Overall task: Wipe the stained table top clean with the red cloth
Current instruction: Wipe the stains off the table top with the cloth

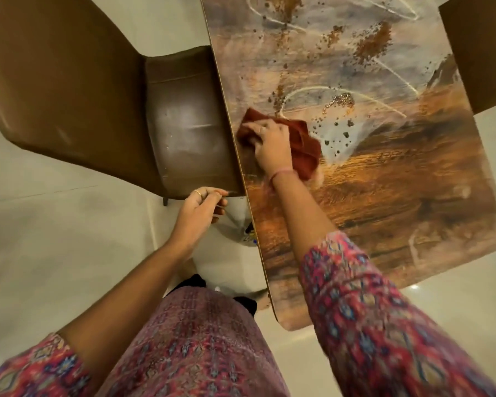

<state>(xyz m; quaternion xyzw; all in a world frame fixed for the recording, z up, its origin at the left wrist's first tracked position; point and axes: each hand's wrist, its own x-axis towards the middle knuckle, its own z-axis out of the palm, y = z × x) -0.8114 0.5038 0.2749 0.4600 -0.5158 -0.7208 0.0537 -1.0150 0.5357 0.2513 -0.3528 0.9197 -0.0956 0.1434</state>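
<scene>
The right hand [271, 138] presses flat on the red cloth [304, 147] at the left edge of the table top [384, 196]; near part looks clean, brown stains [375, 44] remain far; left hand [198, 213] loosely curled, empty

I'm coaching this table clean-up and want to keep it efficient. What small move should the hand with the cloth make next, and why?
Probably sweep the right hand and red cloth away from the body and slightly right, into the brown crumbs just beyond it. The near part of the table top looks clean, while stains lie farther up. The left hand hangs by the table edge, holding nothing that shows.
</scene>
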